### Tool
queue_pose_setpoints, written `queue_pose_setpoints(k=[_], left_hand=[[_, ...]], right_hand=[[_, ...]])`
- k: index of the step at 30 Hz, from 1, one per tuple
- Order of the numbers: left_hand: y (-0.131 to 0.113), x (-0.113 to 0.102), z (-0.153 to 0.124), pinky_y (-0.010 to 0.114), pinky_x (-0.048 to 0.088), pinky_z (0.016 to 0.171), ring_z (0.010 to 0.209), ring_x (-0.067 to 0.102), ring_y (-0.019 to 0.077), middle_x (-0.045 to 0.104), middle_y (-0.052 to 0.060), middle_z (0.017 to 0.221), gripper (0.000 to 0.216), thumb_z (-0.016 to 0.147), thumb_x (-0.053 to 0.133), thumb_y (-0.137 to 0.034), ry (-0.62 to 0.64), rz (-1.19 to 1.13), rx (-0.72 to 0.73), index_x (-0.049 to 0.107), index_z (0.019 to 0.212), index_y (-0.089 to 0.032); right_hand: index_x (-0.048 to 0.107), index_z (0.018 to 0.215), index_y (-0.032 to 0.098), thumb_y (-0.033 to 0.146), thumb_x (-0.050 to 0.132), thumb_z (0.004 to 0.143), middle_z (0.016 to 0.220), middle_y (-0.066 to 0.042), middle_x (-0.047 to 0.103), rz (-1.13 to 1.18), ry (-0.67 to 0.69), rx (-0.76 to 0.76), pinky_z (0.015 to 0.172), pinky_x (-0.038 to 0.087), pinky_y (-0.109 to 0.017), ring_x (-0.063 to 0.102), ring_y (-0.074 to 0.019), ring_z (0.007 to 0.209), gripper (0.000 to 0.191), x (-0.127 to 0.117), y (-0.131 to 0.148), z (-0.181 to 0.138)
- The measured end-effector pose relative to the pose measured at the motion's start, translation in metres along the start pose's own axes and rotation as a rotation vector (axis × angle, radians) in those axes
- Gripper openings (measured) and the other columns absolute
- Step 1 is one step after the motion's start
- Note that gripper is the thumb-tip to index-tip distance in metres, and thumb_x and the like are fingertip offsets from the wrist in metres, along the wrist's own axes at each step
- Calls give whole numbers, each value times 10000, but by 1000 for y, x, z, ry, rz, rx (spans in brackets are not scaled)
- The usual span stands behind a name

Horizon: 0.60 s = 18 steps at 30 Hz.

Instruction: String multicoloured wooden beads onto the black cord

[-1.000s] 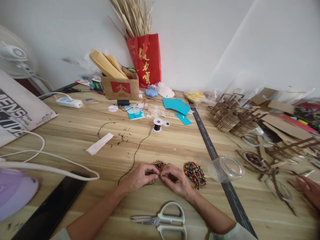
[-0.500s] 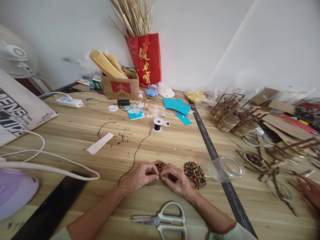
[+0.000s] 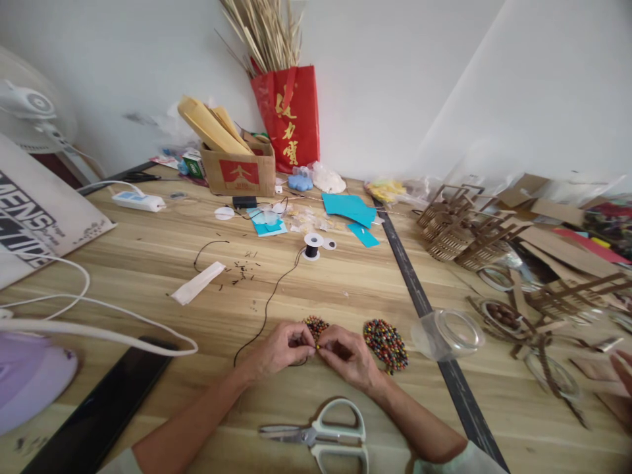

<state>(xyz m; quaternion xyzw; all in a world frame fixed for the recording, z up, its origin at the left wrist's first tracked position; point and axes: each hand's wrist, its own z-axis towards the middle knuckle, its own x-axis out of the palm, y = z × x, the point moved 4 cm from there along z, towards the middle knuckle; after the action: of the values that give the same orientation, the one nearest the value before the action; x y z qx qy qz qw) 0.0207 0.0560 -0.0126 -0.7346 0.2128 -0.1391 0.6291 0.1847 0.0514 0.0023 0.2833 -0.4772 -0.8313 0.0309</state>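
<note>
My left hand is closed in a pinch on the black cord, which runs back to a white spool. Fingertip to fingertip with it, my right hand pinches a tiny yellow bead; whether the cord passes through the bead is too small to tell. Behind the fingertips, partly hidden, lies a small heap of coloured beads. A larger pile of multicoloured beads is just right of my right hand. White-handled scissors lie below my wrists, blades pointing left.
A clear plastic jar lies on its side across the dark table strip. Woven baskets crowd the right. A black bar and white cables lie left. Another person's hand shows at the right edge.
My two hands hold nearly the same pose, fingertips together. At the far right, the other person's hand has shifted toward the frame edge, uncovering a brownish piece there.
</note>
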Motion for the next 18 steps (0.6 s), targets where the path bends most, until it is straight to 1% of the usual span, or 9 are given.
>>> queue_pose_setpoints(k=[5,10,18], left_hand=[[0,0,0,212,349,563,592,451,104,509,-41,615,202,723,685,-320,3,-14,-5,593,754,-142],[-1,-1,-1,218,374,588,619,471,112,529,-33,640,198,731,684,-317,6,-24,-5,604,771,-140],[-4,0,0,212,331,544,576,436,102,497,-44,594,214,714,681,-331,3,-34,-4,585,732,-141]], right_hand=[[660,907,164,211,596,901,779,-62,667,8,11,10,580,451,-235,602,-150,674,80,-1,2,0],[662,915,167,198,590,903,791,-62,674,9,3,-12,621,473,-243,613,-151,696,79,0,2,1],[648,899,172,202,582,916,794,-62,674,2,22,-38,622,483,-246,619,-152,705,74,1,3,1]])
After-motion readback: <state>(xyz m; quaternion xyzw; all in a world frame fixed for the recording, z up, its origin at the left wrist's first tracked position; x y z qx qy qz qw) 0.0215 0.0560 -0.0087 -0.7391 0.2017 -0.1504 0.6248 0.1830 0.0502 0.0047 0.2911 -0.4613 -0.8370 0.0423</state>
